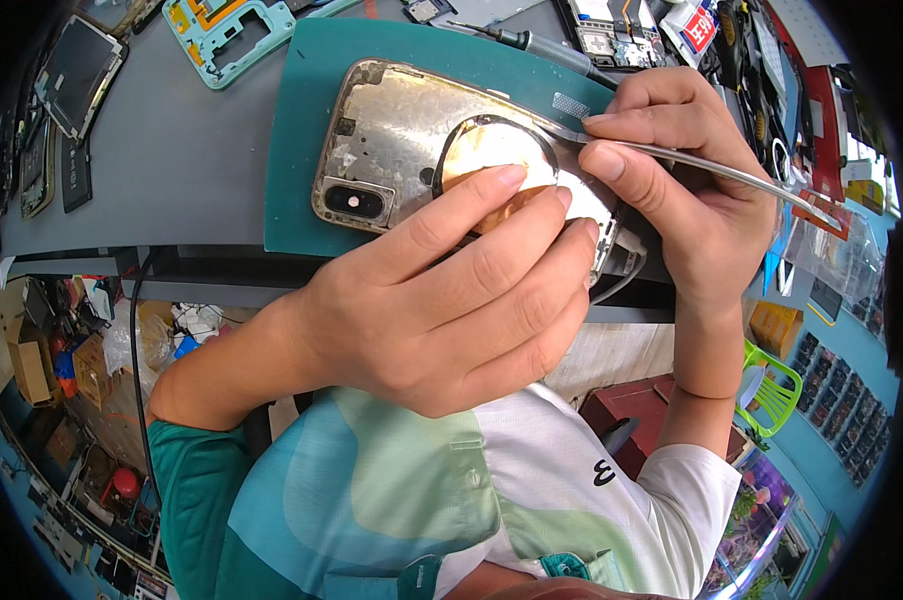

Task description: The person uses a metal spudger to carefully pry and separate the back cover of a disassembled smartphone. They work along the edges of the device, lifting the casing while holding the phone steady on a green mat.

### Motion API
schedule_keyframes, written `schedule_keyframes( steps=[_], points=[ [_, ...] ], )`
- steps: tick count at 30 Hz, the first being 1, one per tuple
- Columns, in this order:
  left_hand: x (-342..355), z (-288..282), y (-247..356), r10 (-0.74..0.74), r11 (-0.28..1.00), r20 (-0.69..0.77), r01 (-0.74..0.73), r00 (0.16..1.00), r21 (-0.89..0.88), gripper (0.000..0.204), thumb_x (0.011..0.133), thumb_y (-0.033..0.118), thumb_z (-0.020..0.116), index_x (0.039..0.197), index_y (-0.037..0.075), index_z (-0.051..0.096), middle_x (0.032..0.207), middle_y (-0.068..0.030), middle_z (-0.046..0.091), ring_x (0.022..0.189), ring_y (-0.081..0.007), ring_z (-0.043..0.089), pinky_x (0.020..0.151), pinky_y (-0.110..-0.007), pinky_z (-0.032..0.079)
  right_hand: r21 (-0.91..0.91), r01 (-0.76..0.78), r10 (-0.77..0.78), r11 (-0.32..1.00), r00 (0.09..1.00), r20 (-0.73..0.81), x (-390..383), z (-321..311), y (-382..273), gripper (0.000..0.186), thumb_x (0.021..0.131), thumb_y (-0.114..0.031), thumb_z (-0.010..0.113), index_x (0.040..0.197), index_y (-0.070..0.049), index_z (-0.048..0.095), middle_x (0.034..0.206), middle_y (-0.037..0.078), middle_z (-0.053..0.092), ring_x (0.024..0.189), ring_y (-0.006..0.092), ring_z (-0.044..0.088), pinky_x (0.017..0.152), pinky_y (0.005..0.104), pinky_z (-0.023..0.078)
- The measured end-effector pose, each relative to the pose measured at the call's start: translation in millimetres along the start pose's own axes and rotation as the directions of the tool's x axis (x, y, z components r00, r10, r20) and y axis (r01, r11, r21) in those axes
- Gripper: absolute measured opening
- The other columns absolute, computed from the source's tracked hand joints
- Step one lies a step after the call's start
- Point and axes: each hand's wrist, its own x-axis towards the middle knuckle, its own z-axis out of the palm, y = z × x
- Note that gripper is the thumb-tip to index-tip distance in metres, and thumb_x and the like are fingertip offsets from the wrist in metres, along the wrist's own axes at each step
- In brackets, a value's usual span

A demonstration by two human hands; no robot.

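Observation:
An opened phone housing (391,140) lies inside-up on a green mat (316,100), its dual camera at the lower left. A round copper coil (491,150) with a black rim sits in its middle. My left hand (451,300) presses down on the housing, fingertips resting on the coil. My right hand (686,190) pinches metal tweezers (691,160) whose tips touch the coil's upper right rim.
A screwdriver (531,45) lies at the mat's far edge. A teal phone frame (226,35) and dark phone screens (71,70) rest on the grey bench at the left. Circuit boards and packets crowd the top right. Boxes and clutter fill the floor below left.

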Motion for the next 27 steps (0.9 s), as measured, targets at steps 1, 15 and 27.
schedule_keyframes(
  steps=[1,15,27],
  points=[
    [0,0,0,0.001,1.000,0.000,-0.001,1.000,0.001,0.016,0.096,0.014,0.081,0.112,0.011,0.077,0.120,-0.0072,0.086,0.116,-0.0264,0.081,0.109,-0.046,0.063,0.001,-0.012,0.012,1.000,1.000,-0.006,0,1,0,0.021,0.088,-0.001,0.092,0.107,0.004,0.085,0.110,0.014,0.075,0.100,0.0199,0.070,0.087,0.0287,0.053],
    [9,-35,-21,-0.086,0.996,-0.007,0.086,0.996,0.011,0.034,0.089,0.007,0.085,0.121,0.010,0.076,0.139,-0.0127,0.075,0.127,-0.0346,0.070,0.105,-0.052,0.062,-0.144,0.151,-0.152,0.978,0.988,0.004,2,2,0,0.028,0.083,-0.005,0.096,0.109,0.003,0.088,0.101,0.007,0.068,0.095,0.0196,0.063,0.084,0.0304,0.049],
    [27,-24,-32,-0.200,0.980,0.026,0.199,0.980,0.031,0.029,0.088,0.010,0.085,0.116,0.010,0.077,0.132,-0.0115,0.076,0.123,-0.0339,0.071,0.102,-0.051,0.063,-0.128,0.082,-0.086,0.988,0.996,-0.028,-3,5,-1,0.027,0.086,-0.006,0.096,0.112,0.001,0.089,0.105,0.006,0.069,0.101,0.0183,0.063,0.089,0.0294,0.049]
  ],
)
